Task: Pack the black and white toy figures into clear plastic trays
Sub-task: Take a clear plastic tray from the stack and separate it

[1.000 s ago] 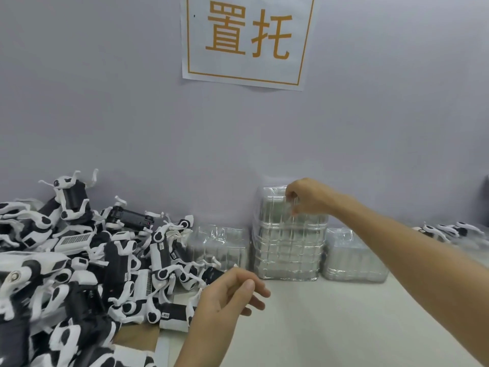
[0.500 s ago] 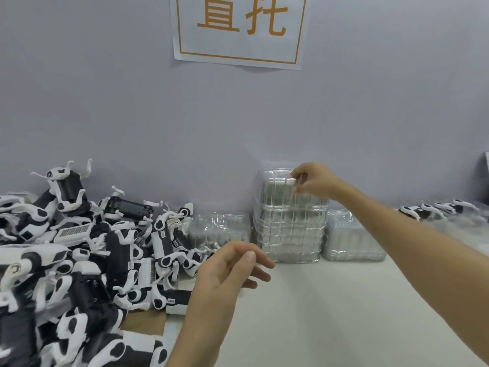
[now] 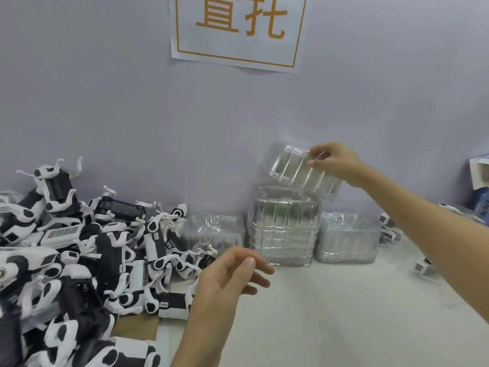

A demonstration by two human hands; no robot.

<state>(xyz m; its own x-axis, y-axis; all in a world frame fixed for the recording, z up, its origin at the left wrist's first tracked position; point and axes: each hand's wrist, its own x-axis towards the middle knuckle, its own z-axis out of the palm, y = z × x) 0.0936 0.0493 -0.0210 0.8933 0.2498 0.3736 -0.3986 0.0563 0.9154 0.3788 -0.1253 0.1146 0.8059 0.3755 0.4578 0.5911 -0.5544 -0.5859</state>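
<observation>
The right hand [image 3: 336, 162] pinches one clear tray [image 3: 299, 170] by its upper rim, just above the tallest tray stack [image 3: 284, 234]. The tray is tilted, its long axis running from upper left down to lower right; contact with the stack cannot be determined. The left hand [image 3: 227, 276] hovers with relaxed fingers, holding nothing. Black and white toy figures [image 3: 79, 247] lie heaped at left. All rest on a pale table [image 3: 330, 313] against a grey wall [image 3: 105, 102] bearing a paper sign [image 3: 238, 30].
</observation>
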